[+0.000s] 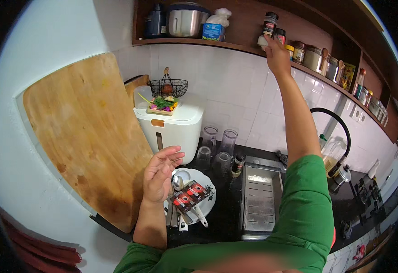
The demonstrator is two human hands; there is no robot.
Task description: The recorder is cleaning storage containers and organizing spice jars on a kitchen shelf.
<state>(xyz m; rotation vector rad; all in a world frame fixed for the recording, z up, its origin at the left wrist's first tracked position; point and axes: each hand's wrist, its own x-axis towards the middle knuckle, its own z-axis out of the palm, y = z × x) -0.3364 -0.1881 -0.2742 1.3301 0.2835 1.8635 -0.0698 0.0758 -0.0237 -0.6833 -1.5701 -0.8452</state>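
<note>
My right hand (pixel 278 54) is raised to the wooden wall shelf (pixel 239 46), its fingers at a black-capped spice jar (pixel 269 24); whether they grip it cannot be told. Behind the hand stands a smaller dark-capped jar (pixel 280 35). My left hand (pixel 161 175) hangs with fingers apart and nothing in it, above the left side of a white plate (pixel 207 181). On that plate lie spoons and other cutlery, with dark red-and-black sachets (pixel 191 197) on top. A small dark-topped bottle (pixel 237 166) stands right of the plate, beside the glasses.
A large wooden board (pixel 89 136) leans at left. Glass mugs (pixel 229 140) stand behind the plate. A white container (pixel 171 126) bears a tray of colourful food (pixel 163 105) and a wire basket (pixel 180 88). At right are the sink (pixel 260 201) and a black faucet (pixel 345 129).
</note>
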